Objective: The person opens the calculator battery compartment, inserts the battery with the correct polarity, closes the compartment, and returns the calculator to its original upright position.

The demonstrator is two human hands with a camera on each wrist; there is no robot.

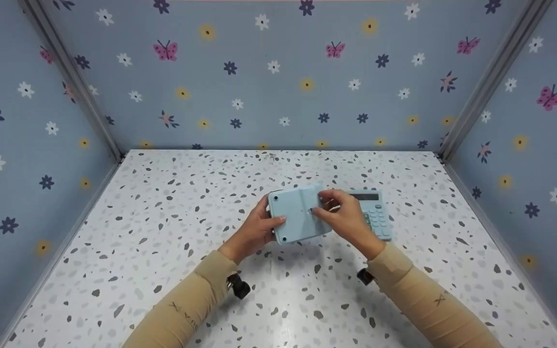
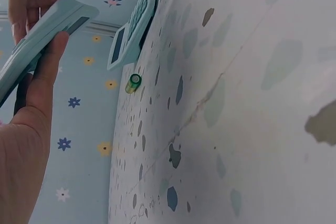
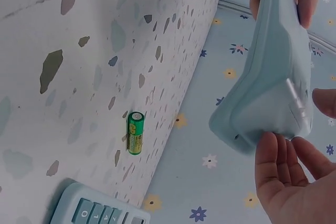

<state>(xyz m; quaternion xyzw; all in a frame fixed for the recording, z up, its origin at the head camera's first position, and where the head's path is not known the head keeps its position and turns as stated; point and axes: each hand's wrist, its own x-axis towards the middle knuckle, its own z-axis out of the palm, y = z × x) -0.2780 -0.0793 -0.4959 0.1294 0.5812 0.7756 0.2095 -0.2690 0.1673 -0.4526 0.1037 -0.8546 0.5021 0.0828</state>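
Note:
A light blue calculator is held up over the table with its back facing the head camera. My left hand grips its left end, thumb laid on the back and fingers beneath. At its right end is my right hand, thumb over a small dark slot in the back. The right fingertips touch the end edge in the right wrist view, where a shiny strip shows on the casing. A second light blue calculator, keys up, lies on the table, partly hidden by the right hand.
A green battery lies on the speckled table near the second calculator, hidden in the head view. Flowered blue panels stand behind and at both sides. Black wrist devices hang at both sleeves.

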